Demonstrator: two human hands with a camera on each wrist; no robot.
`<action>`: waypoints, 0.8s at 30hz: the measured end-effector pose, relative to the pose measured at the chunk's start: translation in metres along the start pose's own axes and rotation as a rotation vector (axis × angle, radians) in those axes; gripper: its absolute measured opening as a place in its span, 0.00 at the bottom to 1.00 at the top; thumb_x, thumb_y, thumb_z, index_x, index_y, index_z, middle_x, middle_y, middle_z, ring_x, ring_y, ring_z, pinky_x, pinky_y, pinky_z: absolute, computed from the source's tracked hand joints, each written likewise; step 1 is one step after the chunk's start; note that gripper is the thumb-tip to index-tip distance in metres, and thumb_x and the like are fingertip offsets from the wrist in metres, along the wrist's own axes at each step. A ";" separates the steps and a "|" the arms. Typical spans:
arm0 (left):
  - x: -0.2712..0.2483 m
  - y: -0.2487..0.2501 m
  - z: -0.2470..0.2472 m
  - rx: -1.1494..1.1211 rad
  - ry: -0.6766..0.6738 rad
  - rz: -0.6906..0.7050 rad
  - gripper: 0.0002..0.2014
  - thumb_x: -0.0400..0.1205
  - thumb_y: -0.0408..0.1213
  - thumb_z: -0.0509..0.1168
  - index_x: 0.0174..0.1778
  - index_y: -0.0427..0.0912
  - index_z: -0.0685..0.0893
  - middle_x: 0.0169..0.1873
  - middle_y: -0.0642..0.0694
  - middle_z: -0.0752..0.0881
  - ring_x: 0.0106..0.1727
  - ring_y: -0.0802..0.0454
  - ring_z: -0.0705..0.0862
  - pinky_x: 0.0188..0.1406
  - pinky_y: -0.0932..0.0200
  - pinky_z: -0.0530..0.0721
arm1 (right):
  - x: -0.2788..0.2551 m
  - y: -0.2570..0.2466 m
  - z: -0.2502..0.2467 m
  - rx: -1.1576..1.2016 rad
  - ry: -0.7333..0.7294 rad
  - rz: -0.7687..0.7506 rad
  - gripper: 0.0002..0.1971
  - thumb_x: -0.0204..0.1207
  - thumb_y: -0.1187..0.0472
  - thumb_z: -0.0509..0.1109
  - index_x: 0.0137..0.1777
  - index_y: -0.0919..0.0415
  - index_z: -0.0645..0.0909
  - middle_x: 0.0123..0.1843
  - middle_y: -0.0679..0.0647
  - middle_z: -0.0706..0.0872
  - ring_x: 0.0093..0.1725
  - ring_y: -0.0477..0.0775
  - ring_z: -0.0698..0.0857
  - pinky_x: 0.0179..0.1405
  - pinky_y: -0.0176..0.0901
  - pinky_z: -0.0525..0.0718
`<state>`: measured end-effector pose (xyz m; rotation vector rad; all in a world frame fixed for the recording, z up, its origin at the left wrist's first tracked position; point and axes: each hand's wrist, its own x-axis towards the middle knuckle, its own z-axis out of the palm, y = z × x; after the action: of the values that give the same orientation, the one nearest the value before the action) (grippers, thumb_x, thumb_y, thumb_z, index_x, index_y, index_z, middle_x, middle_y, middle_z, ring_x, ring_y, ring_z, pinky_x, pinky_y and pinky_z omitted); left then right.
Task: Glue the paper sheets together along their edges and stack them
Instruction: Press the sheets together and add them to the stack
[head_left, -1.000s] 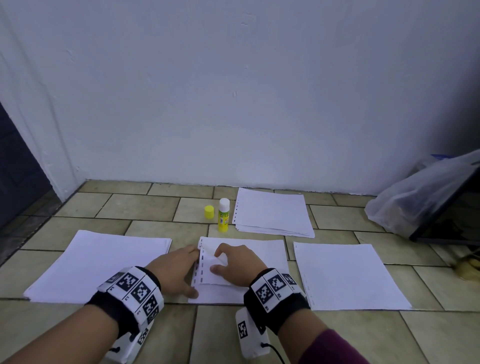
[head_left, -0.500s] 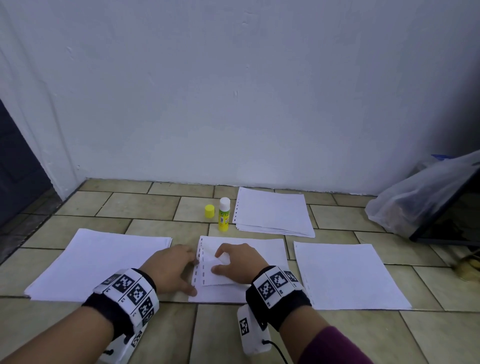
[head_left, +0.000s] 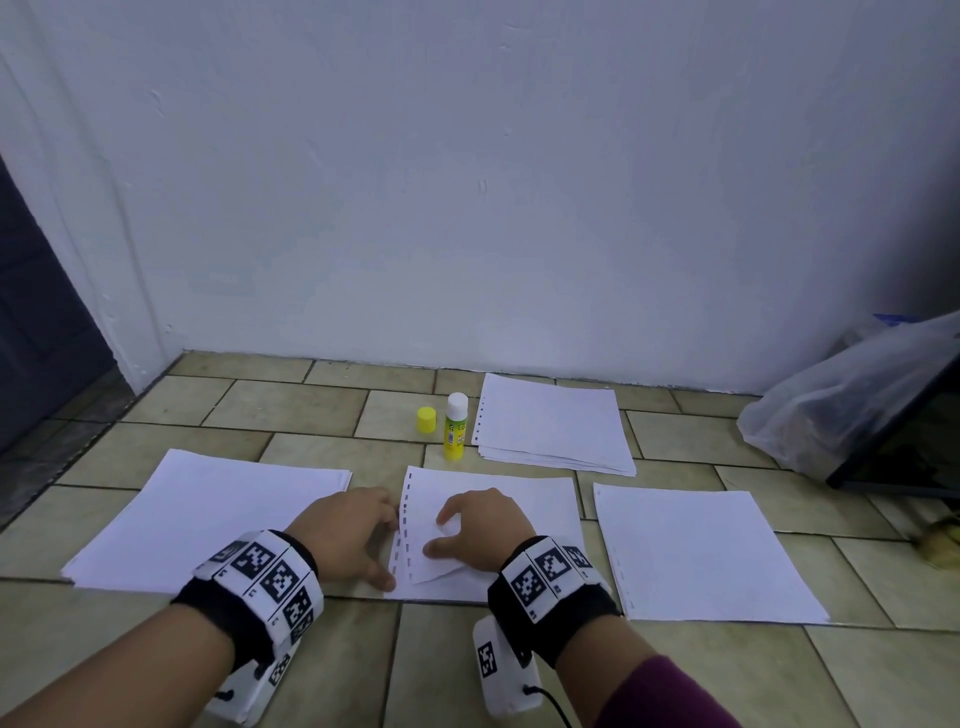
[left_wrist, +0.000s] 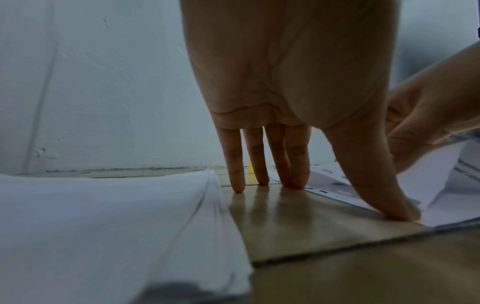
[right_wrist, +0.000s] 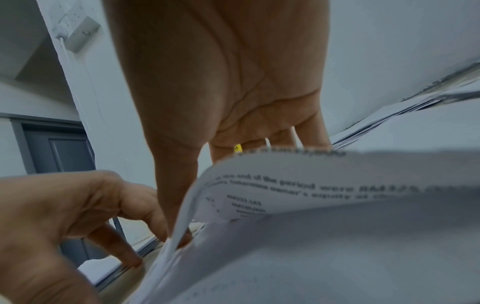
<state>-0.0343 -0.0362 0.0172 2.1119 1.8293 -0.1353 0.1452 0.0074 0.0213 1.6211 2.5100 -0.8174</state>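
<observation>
The middle paper stack (head_left: 524, 493) lies on the tiled floor in front of me. Its top sheet (head_left: 423, 540) (right_wrist: 311, 185) has a punched left edge, and its near edge curls up to show a printed underside. My right hand (head_left: 441, 530) (right_wrist: 221, 185) arches over this sheet and pinches it between thumb and fingers. My left hand (head_left: 371, 540) (left_wrist: 330, 195) stands beside the stack's left edge with straight fingers on the floor. Its thumb presses the near left corner (left_wrist: 405, 218). An uncapped glue stick (head_left: 456, 427) stands behind the stack, its yellow cap (head_left: 426, 420) beside it.
Three more white paper stacks lie around: the left stack (head_left: 208, 514) (left_wrist: 116, 226), the right stack (head_left: 696, 551) and the back stack (head_left: 550, 421). A plastic bag (head_left: 841, 400) and a dark panel (head_left: 904, 441) sit far right. The white wall (head_left: 467, 208) rises close behind.
Both hands keep nearly the same pose at the middle stack. My left wrist has drifted slightly to the left.
</observation>
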 end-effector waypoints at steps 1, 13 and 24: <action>0.000 0.000 0.000 -0.001 0.001 0.001 0.31 0.68 0.58 0.76 0.66 0.52 0.80 0.59 0.58 0.76 0.60 0.58 0.76 0.54 0.63 0.75 | 0.000 0.000 0.000 0.003 -0.006 -0.001 0.22 0.71 0.42 0.74 0.62 0.52 0.83 0.67 0.51 0.81 0.68 0.52 0.76 0.66 0.44 0.73; 0.004 -0.005 0.005 -0.020 0.009 0.020 0.31 0.66 0.57 0.77 0.64 0.54 0.79 0.56 0.59 0.76 0.56 0.59 0.77 0.53 0.65 0.74 | -0.002 0.000 -0.002 0.040 -0.047 0.011 0.28 0.68 0.35 0.72 0.61 0.53 0.83 0.67 0.50 0.81 0.68 0.51 0.76 0.68 0.45 0.73; 0.000 -0.006 -0.004 -0.052 0.013 0.051 0.10 0.80 0.33 0.60 0.55 0.47 0.80 0.53 0.55 0.78 0.51 0.58 0.76 0.48 0.69 0.69 | -0.005 -0.003 -0.002 -0.069 -0.064 0.007 0.27 0.68 0.50 0.80 0.66 0.51 0.78 0.66 0.53 0.79 0.66 0.54 0.77 0.63 0.48 0.77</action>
<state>-0.0405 -0.0341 0.0195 2.1264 1.7649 -0.0612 0.1451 0.0030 0.0257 1.5570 2.4592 -0.7602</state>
